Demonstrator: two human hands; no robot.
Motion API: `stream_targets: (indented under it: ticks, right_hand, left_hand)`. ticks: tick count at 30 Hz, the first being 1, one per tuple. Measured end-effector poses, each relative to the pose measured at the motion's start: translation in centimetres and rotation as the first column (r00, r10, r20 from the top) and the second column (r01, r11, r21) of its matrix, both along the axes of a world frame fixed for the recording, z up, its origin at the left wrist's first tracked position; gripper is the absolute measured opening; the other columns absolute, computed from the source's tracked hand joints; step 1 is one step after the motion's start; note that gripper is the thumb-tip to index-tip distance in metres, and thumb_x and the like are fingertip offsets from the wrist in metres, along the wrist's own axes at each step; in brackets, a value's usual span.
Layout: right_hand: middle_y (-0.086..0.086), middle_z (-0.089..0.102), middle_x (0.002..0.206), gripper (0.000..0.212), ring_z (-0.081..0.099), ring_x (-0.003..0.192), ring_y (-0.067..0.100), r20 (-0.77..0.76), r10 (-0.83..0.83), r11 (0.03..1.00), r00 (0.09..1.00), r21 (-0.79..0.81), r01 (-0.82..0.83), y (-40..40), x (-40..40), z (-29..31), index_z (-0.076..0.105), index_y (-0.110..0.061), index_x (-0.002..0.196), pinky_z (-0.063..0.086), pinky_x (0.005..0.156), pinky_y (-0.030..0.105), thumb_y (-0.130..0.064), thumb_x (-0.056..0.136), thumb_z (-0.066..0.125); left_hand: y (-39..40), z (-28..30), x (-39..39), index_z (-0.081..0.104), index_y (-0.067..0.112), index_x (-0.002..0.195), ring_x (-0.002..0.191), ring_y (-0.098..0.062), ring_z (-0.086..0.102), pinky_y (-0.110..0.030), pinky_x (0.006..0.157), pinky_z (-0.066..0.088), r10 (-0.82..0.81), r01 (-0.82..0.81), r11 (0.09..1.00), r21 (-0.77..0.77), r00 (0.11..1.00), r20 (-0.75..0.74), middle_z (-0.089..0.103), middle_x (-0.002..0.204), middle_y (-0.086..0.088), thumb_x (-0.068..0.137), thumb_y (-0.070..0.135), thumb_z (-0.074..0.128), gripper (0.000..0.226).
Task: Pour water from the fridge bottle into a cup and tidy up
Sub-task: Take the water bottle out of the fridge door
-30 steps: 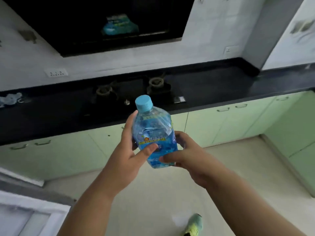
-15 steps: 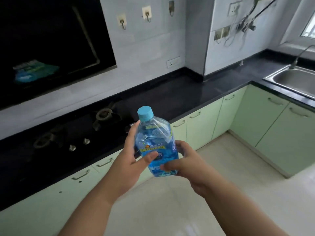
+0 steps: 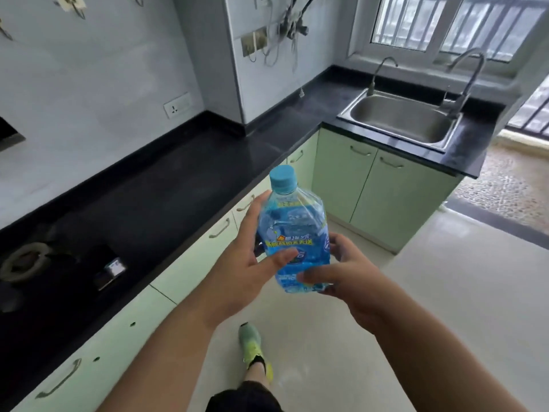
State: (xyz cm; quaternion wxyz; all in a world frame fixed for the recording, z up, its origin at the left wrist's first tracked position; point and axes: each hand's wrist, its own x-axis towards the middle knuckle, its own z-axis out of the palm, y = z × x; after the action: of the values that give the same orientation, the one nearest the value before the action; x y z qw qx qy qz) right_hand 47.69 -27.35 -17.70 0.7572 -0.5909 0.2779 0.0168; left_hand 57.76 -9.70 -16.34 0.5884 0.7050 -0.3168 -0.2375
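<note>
A clear plastic water bottle [image 3: 292, 230] with a blue label and a light blue screw cap is held upright in front of me, above the floor and just off the counter's front edge. My left hand [image 3: 246, 263] wraps its left side, thumb across the label. My right hand [image 3: 344, 275] grips its lower right side and base. The cap is on. No cup is in view.
A black L-shaped countertop [image 3: 184, 173] runs along the left wall and turns right to a steel sink [image 3: 398, 120] with two taps under a window. A gas hob [image 3: 35, 260] sits at the left. Pale green cabinets [image 3: 383, 191] stand below. My foot in a green shoe [image 3: 252, 343] is on the light floor.
The view has swung right along the counter, so the hob has slid to the left and the sink and window have come into view. Both hands keep the same hold on the bottle.
</note>
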Motion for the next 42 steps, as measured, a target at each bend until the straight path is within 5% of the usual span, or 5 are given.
stream_targets:
  ticks: [11,19,26,37,42]
  right_hand:
    - [-0.001,0.065,0.133,0.071,0.076,0.102,0.024,-0.047,-0.071,0.997,0.996,-0.02,0.07,-5.3,16.6,-0.3,0.058,-0.02,0.131,0.063,0.085,0.045,0.016,0.072,0.078]
    - [-0.002,0.065,0.135,0.071,0.075,0.106,0.025,-0.056,0.081,0.997,0.995,-0.001,-0.081,-5.5,32.0,-1.0,0.058,-0.021,0.133,0.062,0.088,0.046,0.014,0.074,0.079]
    - [-0.002,0.067,0.13,0.077,0.075,0.106,0.024,-0.104,0.31,0.948,0.945,-0.046,-0.316,-3.9,43.3,-2.6,0.06,-0.025,0.129,0.062,0.09,0.048,0.016,0.068,0.08]
    - [0.0,0.068,0.131,0.084,0.073,0.112,0.02,-0.093,0.786,0.607,0.611,-0.069,-0.792,-0.6,59.7,-7.2,0.054,-0.033,0.136,0.062,0.092,0.044,0.012,0.072,0.083]
    - [-0.01,0.072,0.124,0.093,0.071,0.111,0.011,-0.13,0.895,0.388,0.427,-0.247,-0.888,-1.4,66.2,-7.7,0.05,-0.039,0.137,0.059,0.096,0.04,-0.01,0.061,0.096]
  left_hand:
    - [-5.8,-1.8,18.3,0.026,0.062,0.149,0.137,-0.008,0.058,-0.033,0.11,0.052,-0.071,0.071,0.996,-0.06,0.997,0.004,0.055,0.15,0.022,0.096,0.026,0.073,0.08]
    - [-4.3,-1.6,31.5,0.017,0.038,0.164,0.14,-0.007,0.055,-0.044,0.115,0.048,0.029,-0.029,0.999,-0.014,0.999,-0.029,0.05,0.157,0.015,0.095,0.031,0.075,0.091]
    - [-0.3,-3.1,38.2,0.023,0.056,0.155,0.132,0.003,0.059,-0.038,0.113,0.051,0.291,-0.294,0.95,0.109,0.956,0.043,0.058,0.149,0.019,0.087,0.041,0.082,0.091]
    - [2.5,-4.9,44.1,0.016,0.089,0.126,0.124,0.007,0.061,-0.032,0.11,0.052,0.727,-0.713,0.644,0.279,0.683,0.066,0.059,0.137,0.028,0.085,0.035,0.086,0.097]
    - [0.6,-5.1,46.5,0.019,0.059,0.152,0.113,0.029,0.049,-0.003,0.098,0.037,0.809,-0.784,0.512,0.352,0.578,0.111,0.051,0.126,0.039,0.088,0.036,0.083,0.093]
